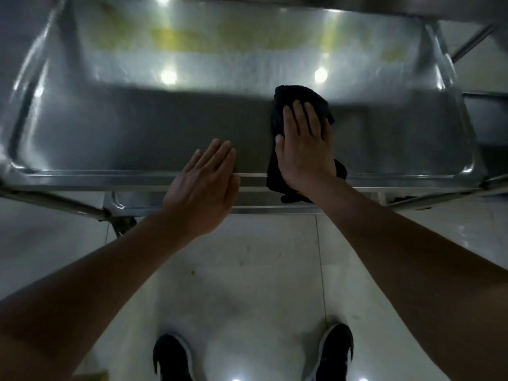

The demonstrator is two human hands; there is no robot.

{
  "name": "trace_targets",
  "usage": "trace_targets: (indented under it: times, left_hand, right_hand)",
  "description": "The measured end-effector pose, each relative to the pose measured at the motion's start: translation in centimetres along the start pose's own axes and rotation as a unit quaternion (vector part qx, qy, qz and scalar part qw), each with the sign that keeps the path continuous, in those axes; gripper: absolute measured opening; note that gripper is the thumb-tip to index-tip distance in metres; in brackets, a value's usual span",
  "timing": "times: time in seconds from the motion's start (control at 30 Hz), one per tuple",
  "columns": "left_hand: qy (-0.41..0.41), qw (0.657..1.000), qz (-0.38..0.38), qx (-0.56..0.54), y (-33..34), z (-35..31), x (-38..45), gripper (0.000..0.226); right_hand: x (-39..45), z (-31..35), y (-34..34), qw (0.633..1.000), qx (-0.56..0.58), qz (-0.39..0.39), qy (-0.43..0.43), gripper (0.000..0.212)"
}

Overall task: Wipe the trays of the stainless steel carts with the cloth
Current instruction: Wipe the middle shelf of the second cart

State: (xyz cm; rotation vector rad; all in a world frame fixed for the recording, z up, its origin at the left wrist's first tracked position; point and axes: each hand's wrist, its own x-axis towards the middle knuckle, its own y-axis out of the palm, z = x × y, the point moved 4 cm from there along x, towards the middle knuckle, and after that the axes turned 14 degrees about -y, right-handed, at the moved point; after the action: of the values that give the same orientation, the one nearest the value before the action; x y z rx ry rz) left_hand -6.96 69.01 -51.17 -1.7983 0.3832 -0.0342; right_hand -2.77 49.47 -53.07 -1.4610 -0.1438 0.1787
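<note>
Both bare forearms reach up from the lower corners of the frame toward its middle. The left hand [202, 185] lies just left of centre, palm down, its fingers straight, held together and angled toward the upper right. The right hand [303, 145] lies just right of centre and higher in the frame, palm down, fingers spread slightly and pointing toward the top, the thumb out to the left. The two hands are near each other without touching. Two feet in dark shoes stand at the bottom centre.

The crumpled black cloth [298, 105] lies on the shiny rectangular stainless steel tray [137, 127], at 4 o'clock, hanging over its near rim.
</note>
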Motion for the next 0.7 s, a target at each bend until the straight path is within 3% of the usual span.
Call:
trace_targets:
  times: [0.7]
  left_hand:
    - [-0.119, 0.992, -0.034, 0.034, -4.1, 21.3, -8.6, 0.061]
  right_hand:
    - [9.2, 26.1, 2.9, 0.99, -0.012, 0.001, -0.139, 0.059]
